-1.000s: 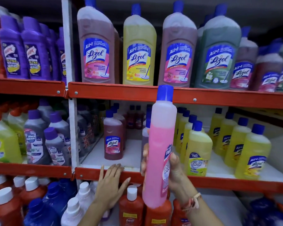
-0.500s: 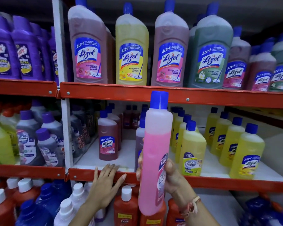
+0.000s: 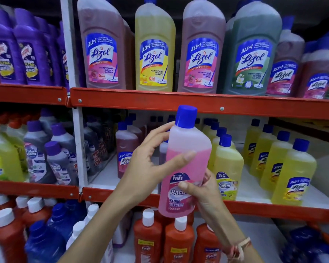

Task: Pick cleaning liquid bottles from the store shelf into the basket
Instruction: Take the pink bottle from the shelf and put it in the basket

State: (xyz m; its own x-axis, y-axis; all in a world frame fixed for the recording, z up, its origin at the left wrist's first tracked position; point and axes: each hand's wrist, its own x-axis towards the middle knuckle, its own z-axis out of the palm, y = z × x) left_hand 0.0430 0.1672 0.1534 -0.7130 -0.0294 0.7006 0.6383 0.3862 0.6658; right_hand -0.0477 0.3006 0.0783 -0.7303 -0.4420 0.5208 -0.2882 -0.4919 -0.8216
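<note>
I hold a pink Bactin floor cleaner bottle point(image 3: 186, 164) with a blue cap upright in front of the middle shelf. My right hand point(image 3: 203, 196) grips its lower part over the label, thumb on the front. My left hand point(image 3: 150, 164) wraps the upper body from the left, thumb across the pink liquid. No basket is in view.
Red metal shelves point(image 3: 179, 103) carry many bottles. Large Lizol bottles point(image 3: 154, 52) stand on top, yellow Lizol and Bactin bottles point(image 3: 291, 173) on the middle right, purple-capped bottles point(image 3: 51, 158) on the left, orange Bactin bottles point(image 3: 179, 242) below.
My left hand has left the red shelf edge and risen to the bottle's upper body. The bottle has turned so that its label faces me.
</note>
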